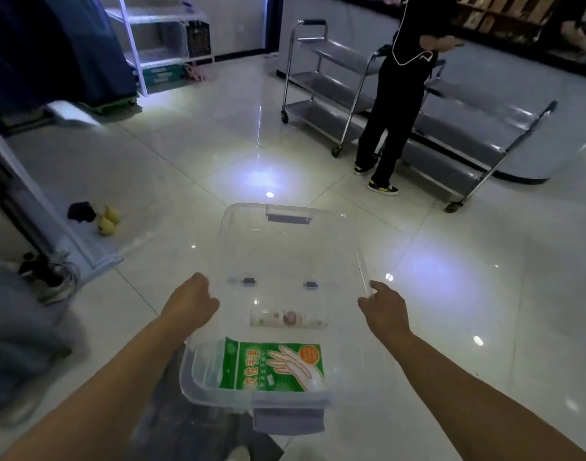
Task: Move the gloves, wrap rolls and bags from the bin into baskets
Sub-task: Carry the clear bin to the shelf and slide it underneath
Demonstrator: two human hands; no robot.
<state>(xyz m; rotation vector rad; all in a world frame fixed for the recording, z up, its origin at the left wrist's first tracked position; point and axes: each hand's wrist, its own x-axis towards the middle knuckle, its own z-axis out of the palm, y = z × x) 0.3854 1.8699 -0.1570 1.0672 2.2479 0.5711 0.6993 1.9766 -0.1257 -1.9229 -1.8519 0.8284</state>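
I hold a clear plastic bin (pixel 285 254) with grey handles over the tiled floor. My left hand (pixel 191 302) is curled on its left edge. My right hand (pixel 383 306) pinches its right edge with thumb and fingers. A green packet of gloves (pixel 275 367) lies inside at the near end. A pale label (pixel 288 318) shows through the clear plastic further in. I cannot tell whether the far clear part is the bin's body or a raised lid. No wrap rolls, bags or baskets are in view.
A person in black (pixel 394 94) stands ahead on the right between two steel trolleys (pixel 318 78) (pixel 484 134). A white shelf rack (pixel 151 44) stands at the back left. Yellow toys (pixel 108 221) and a black object (pixel 81 211) lie by a white frame on the left.
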